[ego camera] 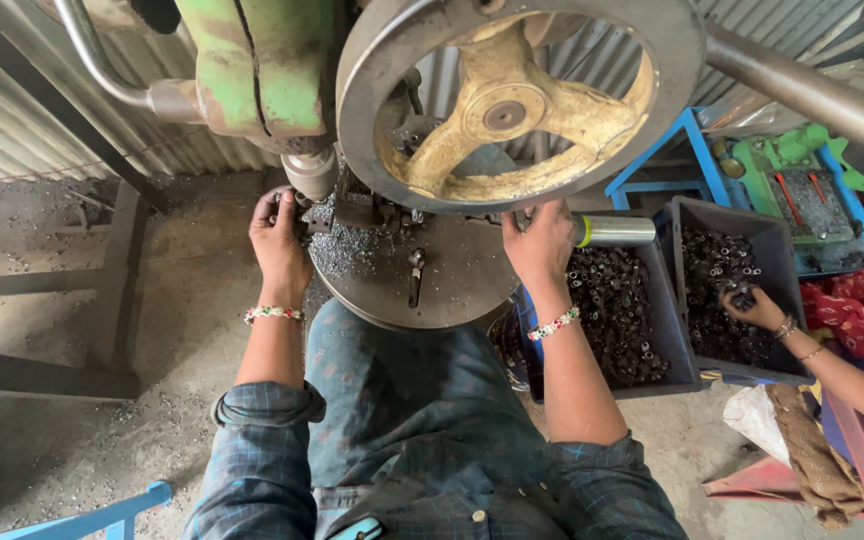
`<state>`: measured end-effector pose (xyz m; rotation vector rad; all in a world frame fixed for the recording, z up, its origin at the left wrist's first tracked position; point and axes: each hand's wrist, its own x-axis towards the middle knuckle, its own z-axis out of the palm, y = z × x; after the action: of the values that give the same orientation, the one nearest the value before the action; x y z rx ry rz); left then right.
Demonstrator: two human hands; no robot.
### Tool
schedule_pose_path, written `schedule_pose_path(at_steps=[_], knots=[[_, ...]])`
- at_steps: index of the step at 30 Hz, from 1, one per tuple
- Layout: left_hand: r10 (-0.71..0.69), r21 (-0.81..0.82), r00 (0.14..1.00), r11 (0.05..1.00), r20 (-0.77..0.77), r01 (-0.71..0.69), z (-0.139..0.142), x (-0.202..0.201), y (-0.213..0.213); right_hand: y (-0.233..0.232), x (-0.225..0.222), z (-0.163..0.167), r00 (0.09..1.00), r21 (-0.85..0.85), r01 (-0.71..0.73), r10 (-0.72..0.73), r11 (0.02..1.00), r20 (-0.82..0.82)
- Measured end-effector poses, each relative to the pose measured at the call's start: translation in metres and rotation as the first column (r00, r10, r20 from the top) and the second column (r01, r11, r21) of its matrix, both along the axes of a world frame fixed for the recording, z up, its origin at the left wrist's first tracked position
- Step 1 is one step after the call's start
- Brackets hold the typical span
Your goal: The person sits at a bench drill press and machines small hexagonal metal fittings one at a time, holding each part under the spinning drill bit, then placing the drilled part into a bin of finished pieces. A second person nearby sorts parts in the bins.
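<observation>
The left hand (280, 240) is curled at the far left edge of the round machine table (452, 290), its fingers closed around a small dark part under the spindle nose (310, 172); what exactly it grips is hidden by the fingers. The right hand (542, 245) sits at the table's right edge, wrapped around the base of a shiny metal handle (614, 231) that sticks out sideways over a bin.

Judging from this, the work in hand is seating a small piece in the fixture (367, 208) at the back of the table while the other hand steadies the lever. To do it well, the left fingers ought to keep clear of the spindle's path and press the piece flat against the fixture, since the heap of metal chips (347, 250) around it could lift it askew. The right hand should hold the handle firmly and move it smoothly.

Above both hands hangs a large grey handwheel (517, 100) with yellow spokes. Just right of the table stand two grey bins of dark short tubes (617, 310), the nearer touching the table's edge. A co-worker's hand (752, 308) reaches into the farther bin (727, 215).
</observation>
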<state>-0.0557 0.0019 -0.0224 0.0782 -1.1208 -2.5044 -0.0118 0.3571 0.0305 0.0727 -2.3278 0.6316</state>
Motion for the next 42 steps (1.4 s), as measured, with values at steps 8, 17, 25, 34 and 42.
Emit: schedule_pose_path(at_steps=[8, 17, 25, 34, 42], knots=[[-0.154, -0.090, 0.971, 0.981, 0.184, 0.173, 0.004, -0.007, -0.019, -0.014, -0.088, 0.020, 0.996, 0.118, -0.065, 0.057, 0.991, 0.073], [-0.175, -0.100, 0.966, 0.975, 0.188, 0.196, 0.004, -0.009, -0.018, -0.024, -0.160, 0.078, 0.952, -0.039, 0.187, -0.191, 0.982, -0.239], [-0.051, 0.093, 0.999, 0.994, 0.017, 0.049, 0.006, 0.009, -0.036, -0.006, -0.067, 0.009, 0.999, 0.298, -0.050, 0.045, 0.953, 0.023], [0.173, -0.106, 0.902, 0.984, 0.396, -0.142, 0.026, 0.005, -0.020, -0.006, 0.013, 0.026, 0.988, -0.106, -0.124, 0.133, 0.987, 0.076], [0.353, -0.327, 0.854, 0.916, 0.383, -0.232, 0.030, -0.012, -0.003, -0.008, 0.013, 0.027, 0.990, -0.112, -0.124, 0.130, 0.986, 0.048]])
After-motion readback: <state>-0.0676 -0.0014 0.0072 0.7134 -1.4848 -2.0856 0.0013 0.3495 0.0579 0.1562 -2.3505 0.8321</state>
